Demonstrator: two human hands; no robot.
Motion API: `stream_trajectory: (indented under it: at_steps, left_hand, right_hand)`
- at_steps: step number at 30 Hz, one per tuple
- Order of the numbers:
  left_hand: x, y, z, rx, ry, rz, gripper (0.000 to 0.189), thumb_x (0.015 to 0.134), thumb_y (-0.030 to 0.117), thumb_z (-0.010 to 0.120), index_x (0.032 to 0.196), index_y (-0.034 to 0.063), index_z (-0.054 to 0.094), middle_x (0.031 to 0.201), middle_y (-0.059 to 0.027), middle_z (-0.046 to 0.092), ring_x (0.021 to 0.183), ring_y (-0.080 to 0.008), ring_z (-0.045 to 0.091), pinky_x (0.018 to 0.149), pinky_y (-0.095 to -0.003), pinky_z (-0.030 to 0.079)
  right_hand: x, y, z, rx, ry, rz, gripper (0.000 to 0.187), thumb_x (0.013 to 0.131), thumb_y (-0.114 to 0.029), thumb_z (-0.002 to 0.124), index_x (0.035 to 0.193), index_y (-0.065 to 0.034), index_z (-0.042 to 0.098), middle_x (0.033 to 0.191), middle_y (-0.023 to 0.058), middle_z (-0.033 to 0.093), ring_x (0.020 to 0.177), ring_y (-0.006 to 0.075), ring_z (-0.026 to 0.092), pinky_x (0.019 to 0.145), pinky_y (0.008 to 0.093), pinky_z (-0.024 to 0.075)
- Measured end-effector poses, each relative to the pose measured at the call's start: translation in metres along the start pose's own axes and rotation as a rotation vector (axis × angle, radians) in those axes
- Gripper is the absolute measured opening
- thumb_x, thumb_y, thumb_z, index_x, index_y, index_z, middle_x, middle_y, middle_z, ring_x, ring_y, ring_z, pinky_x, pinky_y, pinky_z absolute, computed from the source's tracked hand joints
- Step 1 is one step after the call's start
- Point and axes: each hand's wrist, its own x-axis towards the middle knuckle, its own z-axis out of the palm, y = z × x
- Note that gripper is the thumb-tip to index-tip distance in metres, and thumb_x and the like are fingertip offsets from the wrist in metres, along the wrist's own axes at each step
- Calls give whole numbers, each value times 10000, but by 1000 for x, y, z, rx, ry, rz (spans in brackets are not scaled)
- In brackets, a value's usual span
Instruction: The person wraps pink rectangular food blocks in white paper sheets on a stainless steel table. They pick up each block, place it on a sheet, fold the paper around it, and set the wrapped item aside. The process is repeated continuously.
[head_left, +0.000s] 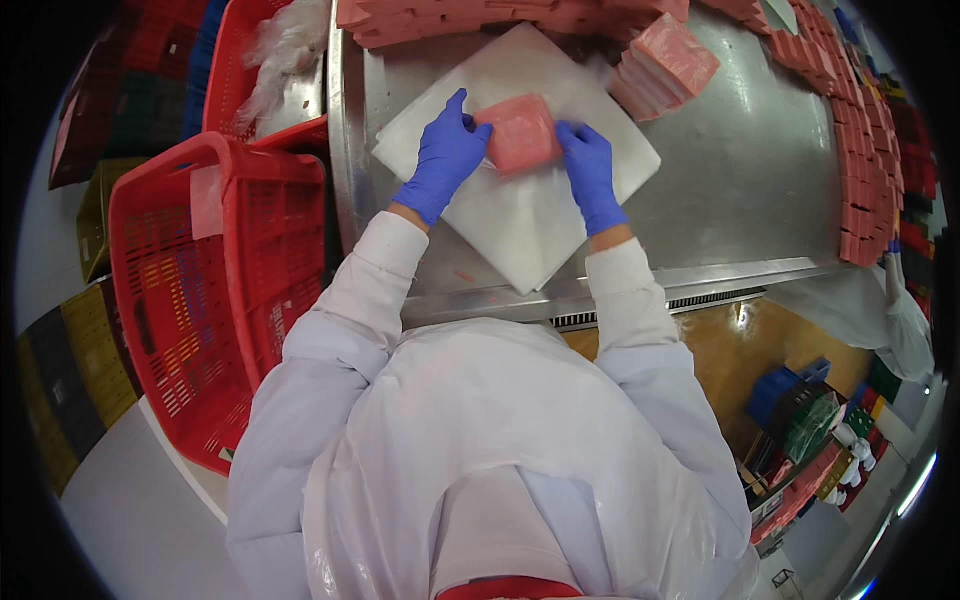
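A pink square block (519, 135) with a glossy, uneven top lies over a stack of translucent plastic sheets (517, 232). The stack is turned cornerwise on a stainless steel table (739, 180). My left hand (450, 150), in a blue glove, holds the block's left edge with the thumb near its corner and the index finger pointing away. On the opposite edge, my right hand (589, 161), gloved the same way, has its fingertips against the block. Motion blurs the right fingertips slightly. Whether film covers the block cannot be made out.
Beyond the sheets to the right stands a stack of pink slabs (664, 67). More pink slabs (866, 165) line the table's right end, and others (510, 16) fill the far side. A red plastic crate (277, 247) is at my left, near crumpled clear film (289, 45).
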Motion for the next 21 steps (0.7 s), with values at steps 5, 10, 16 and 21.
stream_trajectory:
  at_steps: [5,10,16,21]
  left_hand:
    - [0,-6,3,-144,-3,162,490,762,231,628,1204,76,485,836,-75,632,741,-151,616,702,-263,486]
    - [-20,0,-80,-99,-68,-370,285,808,273,586,996,61,619,727,-41,624,678,-90,595,630,-224,471]
    - [-40,16,12,-72,253,198,254,864,255,505,970,55,621,798,-112,632,745,-167,620,677,-284,478]
    - [-21,-5,41,133,309,574,231,875,182,480,1028,66,609,941,-133,623,981,-177,570,811,-279,436]
  right_hand:
    - [-14,7,42,-1208,328,-902,597,778,-372,577,1215,6,427,1305,256,324,1202,392,322,1003,435,237]
    - [-11,15,59,-1248,363,-830,573,744,-317,555,1236,-55,422,1305,179,368,1223,402,287,1009,478,203]
    - [-14,15,68,-1129,226,-788,503,744,-227,534,1226,-109,455,1232,143,462,1155,340,407,971,488,271]
    - [33,-1,10,-496,339,-358,530,697,-148,635,1201,-85,486,1055,193,517,909,257,561,795,325,449]
